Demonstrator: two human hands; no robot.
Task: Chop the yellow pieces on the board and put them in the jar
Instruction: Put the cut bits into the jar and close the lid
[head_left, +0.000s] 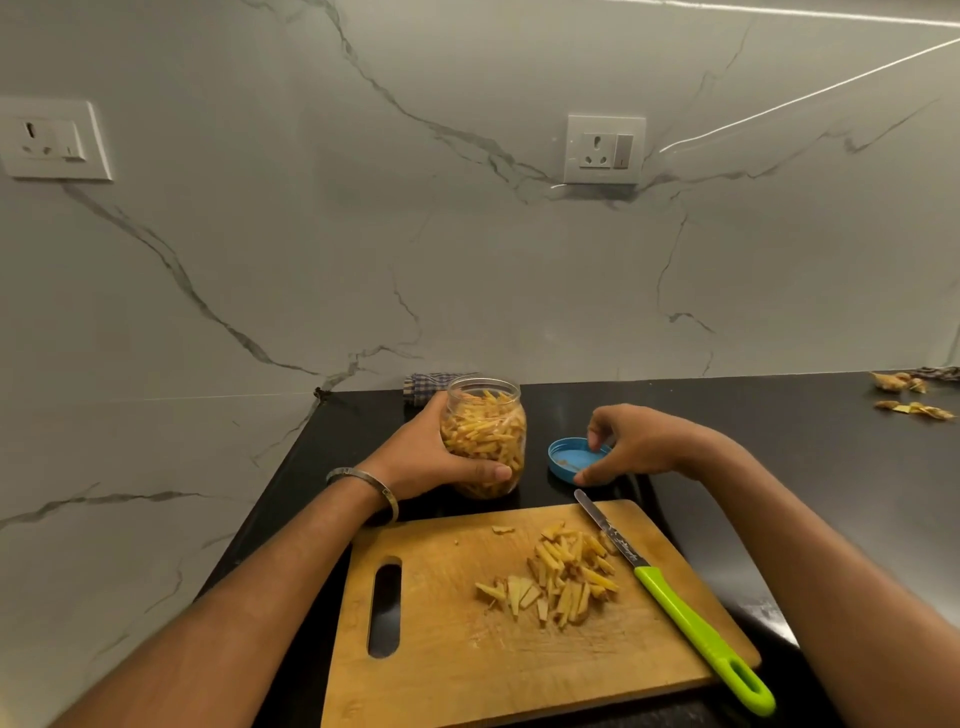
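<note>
While left hand (436, 457) fingers wrap the jar (484, 437), right hand (631, 447) fingers pinch the blue lid (571, 460).

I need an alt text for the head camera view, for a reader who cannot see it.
A left hand grips a clear jar of yellow sticks while the right hand pinches its blue lid on a black counter. Nearer, yellow pieces and a green-handled knife lie on a wooden board.
</note>
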